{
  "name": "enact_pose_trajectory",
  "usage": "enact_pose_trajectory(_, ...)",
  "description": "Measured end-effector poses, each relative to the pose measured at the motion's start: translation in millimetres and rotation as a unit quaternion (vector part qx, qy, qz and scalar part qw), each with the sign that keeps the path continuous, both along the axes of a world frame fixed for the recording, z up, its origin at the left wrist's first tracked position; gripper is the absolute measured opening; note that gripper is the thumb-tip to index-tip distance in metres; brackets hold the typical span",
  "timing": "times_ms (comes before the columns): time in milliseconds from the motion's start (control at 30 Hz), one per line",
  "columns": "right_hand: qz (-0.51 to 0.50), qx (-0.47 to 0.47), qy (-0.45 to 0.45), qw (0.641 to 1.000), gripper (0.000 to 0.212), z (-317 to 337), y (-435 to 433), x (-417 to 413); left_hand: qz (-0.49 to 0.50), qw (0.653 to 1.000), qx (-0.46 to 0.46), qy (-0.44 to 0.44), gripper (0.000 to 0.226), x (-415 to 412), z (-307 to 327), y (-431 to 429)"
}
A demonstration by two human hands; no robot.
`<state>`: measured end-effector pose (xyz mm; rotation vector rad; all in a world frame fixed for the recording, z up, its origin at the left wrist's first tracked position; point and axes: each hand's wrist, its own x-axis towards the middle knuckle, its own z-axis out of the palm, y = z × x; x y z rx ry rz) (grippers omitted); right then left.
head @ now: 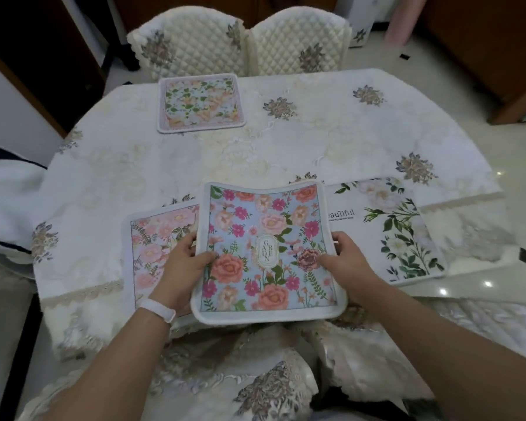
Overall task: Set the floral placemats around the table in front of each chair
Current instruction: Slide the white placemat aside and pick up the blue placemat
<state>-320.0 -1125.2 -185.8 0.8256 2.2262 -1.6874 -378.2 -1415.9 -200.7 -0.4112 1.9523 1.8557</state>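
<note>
I hold the blue floral placemat (264, 253) by its two side edges, my left hand (182, 265) pinching the left edge with the thumb on top and the fingers curled under, my right hand (346, 262) gripping the right edge the same way. The mat sags a little between my hands above the near edge of the table (286, 153), which is covered in a cream embroidered cloth. Under its left side lies a pink rose placemat (155, 247); to its right lies a white placemat with green leaves (398, 229). A fourth pale floral placemat (199, 103) sits across the table before the far left quilted chair (189, 44), with another chair (298, 41) just beside it. A white band (160, 309) wraps my left wrist.
</note>
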Motion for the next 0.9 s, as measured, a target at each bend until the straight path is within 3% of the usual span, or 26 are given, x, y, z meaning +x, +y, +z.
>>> enact_pose_trajectory(367, 0.026, -0.034, 0.050, 0.998, 0.033, 41.8, 104.1, 11.3, 0.043, 0.997, 0.023, 0.051, 0.033, 29.3, 51.3, 101.1)
enact_pose_trajectory(900, 0.019, -0.063, 0.087, 0.994, 0.034, 66.8, 398.4, 41.9, 0.031, 0.998, -0.004, 0.062, 0.033, 59.3, 79.5, 397.5)
